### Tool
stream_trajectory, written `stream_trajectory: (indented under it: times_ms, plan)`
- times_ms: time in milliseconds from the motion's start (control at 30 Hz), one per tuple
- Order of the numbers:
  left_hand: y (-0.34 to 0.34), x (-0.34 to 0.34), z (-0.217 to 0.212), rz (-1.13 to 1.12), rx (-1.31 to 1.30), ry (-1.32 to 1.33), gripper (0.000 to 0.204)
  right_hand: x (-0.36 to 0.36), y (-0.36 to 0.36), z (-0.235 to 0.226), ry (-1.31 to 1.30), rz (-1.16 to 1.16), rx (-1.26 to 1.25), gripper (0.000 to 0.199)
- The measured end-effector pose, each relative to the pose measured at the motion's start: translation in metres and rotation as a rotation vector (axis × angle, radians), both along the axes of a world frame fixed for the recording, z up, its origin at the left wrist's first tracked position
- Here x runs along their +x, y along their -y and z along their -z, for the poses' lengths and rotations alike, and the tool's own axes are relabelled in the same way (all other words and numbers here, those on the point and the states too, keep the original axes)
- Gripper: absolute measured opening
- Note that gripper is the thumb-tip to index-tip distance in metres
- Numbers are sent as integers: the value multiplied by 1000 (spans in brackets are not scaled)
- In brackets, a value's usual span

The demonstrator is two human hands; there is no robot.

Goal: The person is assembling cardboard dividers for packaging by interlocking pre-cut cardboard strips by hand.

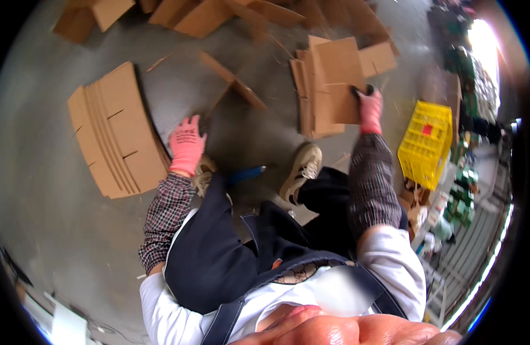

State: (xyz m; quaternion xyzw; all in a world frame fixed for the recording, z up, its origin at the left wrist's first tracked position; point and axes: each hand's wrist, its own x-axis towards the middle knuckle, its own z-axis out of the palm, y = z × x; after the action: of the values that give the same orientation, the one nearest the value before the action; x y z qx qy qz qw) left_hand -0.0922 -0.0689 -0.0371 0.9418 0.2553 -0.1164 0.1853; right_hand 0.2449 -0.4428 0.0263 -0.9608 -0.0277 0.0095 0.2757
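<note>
My right hand (pixel 370 110), in a pink glove with dark fingertips, grips the right edge of a brown cardboard sheet (pixel 339 63). That sheet stands against a small bunch of folded cardboard pieces (pixel 307 95) on the floor. My left hand (pixel 186 144), also gloved in pink, has its fingers stretched out and holds nothing. Just to its left lies a fanned stack of flat slotted cardboard (pixel 118 129); whether the hand touches its edge I cannot tell. Ahead of the left hand is a slotted, crossed cardboard divider (pixel 233 83).
Loose cardboard pieces (pixel 201 17) lie heaped along the far side. A yellow plastic crate (pixel 427 144) is at my right, beside shelving with green items (pixel 463 201). Between my shoes (pixel 303 169) a blue object (pixel 246 174) rests on the grey floor (pixel 52 230).
</note>
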Motion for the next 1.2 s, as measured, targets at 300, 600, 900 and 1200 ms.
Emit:
stream_trajectory:
  times_ms: [300, 600, 900, 1200]
  plan:
    - [23, 0, 16, -92, -119, 92, 39, -231, -227, -54, 67, -926, -120, 38]
    - [25, -7, 14, -62, -28, 237, 20, -237, -256, 9, 13, -1118, -472, 48]
    - [22, -55, 3, -106, -99, 204, 48, -236, -245, 30, -185, -1195, -302, 65]
    - [-120, -73, -134, -332, -104, 491, 44, -75, -172, -118, -82, -678, 422, 45]
